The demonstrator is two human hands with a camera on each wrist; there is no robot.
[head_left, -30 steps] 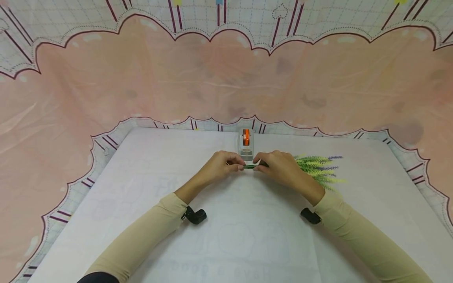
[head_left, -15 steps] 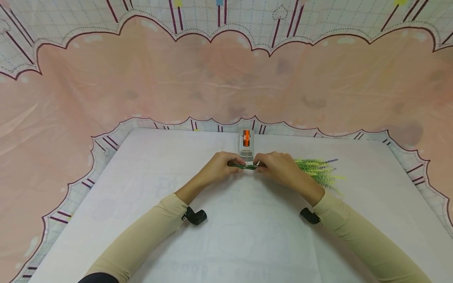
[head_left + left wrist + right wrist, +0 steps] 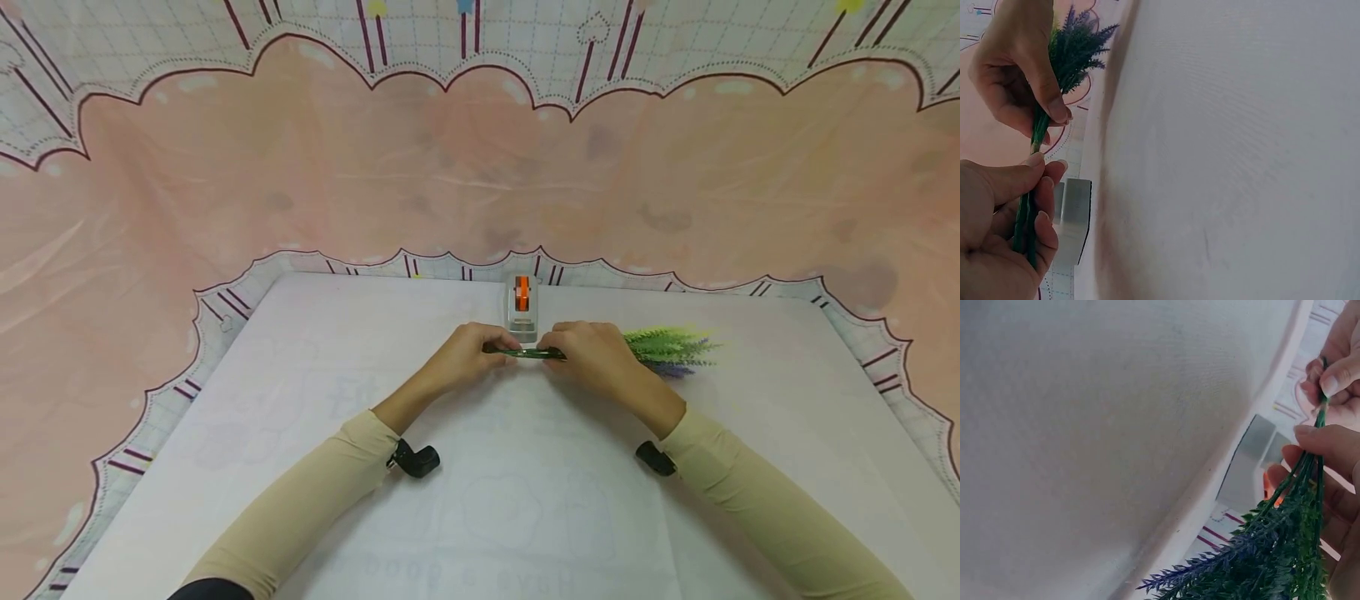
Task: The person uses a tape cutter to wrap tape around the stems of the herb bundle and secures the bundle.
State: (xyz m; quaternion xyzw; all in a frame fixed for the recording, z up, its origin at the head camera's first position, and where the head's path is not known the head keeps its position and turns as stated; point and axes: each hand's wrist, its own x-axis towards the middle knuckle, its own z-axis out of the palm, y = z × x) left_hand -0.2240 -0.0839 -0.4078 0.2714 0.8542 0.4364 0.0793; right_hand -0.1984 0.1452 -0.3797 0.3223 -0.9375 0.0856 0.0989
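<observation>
A bunch of artificial lavender (image 3: 671,348) with green stems and purple and yellow-green spikes is held sideways above the table's far part. My left hand (image 3: 471,352) pinches the stems (image 3: 1021,225) near their cut ends, thumb on top and fingers curled beneath. Farther up, closer to the flower heads, my right hand (image 3: 588,354) holds the same stems between thumb and fingers. A small tan patch (image 3: 1035,148) shows on the stems between the two hands. In the right wrist view the spikes (image 3: 1254,556) fan out below my right hand; that hand partly covers the bunch in the head view.
Just beyond my hands stands a clear tape dispenser (image 3: 522,321) with an orange roll core. The white-covered table (image 3: 487,500) runs toward me, and a pink and white patterned cloth (image 3: 450,183) hangs behind it. Both wrists carry black cameras.
The lavender has turned about its stems: purple spikes now sit on the lower side, and its spread looks narrower. More stem shows by my left fingers. Both hands stay nearly in place.
</observation>
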